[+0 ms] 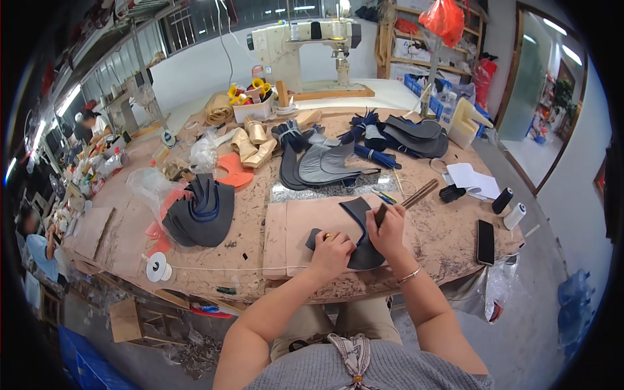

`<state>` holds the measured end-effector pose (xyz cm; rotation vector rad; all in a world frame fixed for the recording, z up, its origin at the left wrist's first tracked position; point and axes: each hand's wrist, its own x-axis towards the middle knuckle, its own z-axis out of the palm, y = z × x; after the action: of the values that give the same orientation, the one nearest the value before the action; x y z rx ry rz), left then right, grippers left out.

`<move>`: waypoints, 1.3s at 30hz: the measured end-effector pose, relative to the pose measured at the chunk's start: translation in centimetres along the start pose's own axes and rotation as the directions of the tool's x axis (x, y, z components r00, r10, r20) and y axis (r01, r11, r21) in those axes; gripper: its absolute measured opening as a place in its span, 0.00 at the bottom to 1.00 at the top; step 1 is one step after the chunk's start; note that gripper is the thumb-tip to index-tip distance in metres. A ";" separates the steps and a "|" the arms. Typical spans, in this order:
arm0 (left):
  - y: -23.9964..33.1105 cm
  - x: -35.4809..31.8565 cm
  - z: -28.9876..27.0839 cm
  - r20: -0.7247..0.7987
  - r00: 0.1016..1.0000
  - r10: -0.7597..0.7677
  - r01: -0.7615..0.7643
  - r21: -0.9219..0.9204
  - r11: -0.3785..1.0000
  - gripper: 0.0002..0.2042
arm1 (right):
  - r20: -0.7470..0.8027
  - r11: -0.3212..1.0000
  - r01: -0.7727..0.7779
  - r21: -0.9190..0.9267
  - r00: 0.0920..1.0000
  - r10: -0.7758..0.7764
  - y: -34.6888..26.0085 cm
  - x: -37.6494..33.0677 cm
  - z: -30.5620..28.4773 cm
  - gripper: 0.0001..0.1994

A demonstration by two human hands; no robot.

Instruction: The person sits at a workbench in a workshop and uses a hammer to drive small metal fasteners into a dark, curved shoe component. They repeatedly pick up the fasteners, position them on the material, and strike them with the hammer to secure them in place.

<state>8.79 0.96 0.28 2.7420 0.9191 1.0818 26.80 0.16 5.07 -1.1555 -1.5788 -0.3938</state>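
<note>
A dark grey curved leather-like piece (368,255) with a blue edge lies on a pale tan board (294,224) in front of me. My left hand (333,252), a ring on one finger, has its fingers curled and pressed down on the piece's left part. My right hand (387,229) is closed around a dark brown, flat-ended tool (381,214), held upright over the piece's right side. How far the tool runs inside the fist is hidden. Just beyond that hand, a brown bar (421,194) lies slanted; I cannot tell whether it joins the tool.
Stacked grey pieces (198,218) lie left, more (331,162) beyond the board. A white spool (158,267) stands near the front edge. A phone (485,242) and thread cones (515,216) are right. A sewing machine (286,58) stands behind; people work far left.
</note>
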 end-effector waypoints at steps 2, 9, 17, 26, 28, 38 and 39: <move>0.1 0.0 0.4 -0.013 1.000 0.009 -0.008 0.034 0.999 0.01 | -0.076 0.999 -0.030 0.022 0.997 0.032 -0.9 0.1 -0.6 0.06; 0.2 -0.1 0.5 -0.002 1.000 -0.022 0.022 0.022 1.000 0.02 | 0.084 0.995 0.101 -0.015 0.991 -0.100 0.2 -0.2 0.5 0.06; 1.1 -0.6 -0.9 -0.201 0.978 -0.063 0.048 -0.078 0.996 0.06 | 0.078 0.999 -0.020 0.037 0.997 0.017 -0.4 -1.5 1.5 0.07; -1.5 -7.7 -6.2 -0.066 0.985 -0.161 0.159 -0.022 0.987 0.05 | 0.010 0.999 -0.042 0.023 0.999 0.042 -1.0 -2.0 1.8 0.06; -2.0 -7.3 -6.6 -0.052 0.978 -0.204 0.200 -0.079 0.977 0.05 | 0.016 1.000 -0.025 0.012 1.000 0.025 -0.8 -2.1 1.7 0.06; -11.7 -2.3 -13.6 0.169 0.890 -0.424 0.363 0.301 0.882 0.03 | -0.011 0.998 -0.051 0.031 0.999 0.051 -0.9 -1.9 1.6 0.06; -12.9 -2.6 -13.4 0.082 0.921 -0.381 0.287 0.520 0.805 0.03 | -0.009 0.998 -0.046 0.036 0.999 0.046 -0.9 -1.8 1.6 0.06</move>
<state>-7.80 7.93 5.46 2.8022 1.7844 0.5720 25.02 0.09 3.16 -1.1588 -1.5421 -0.3394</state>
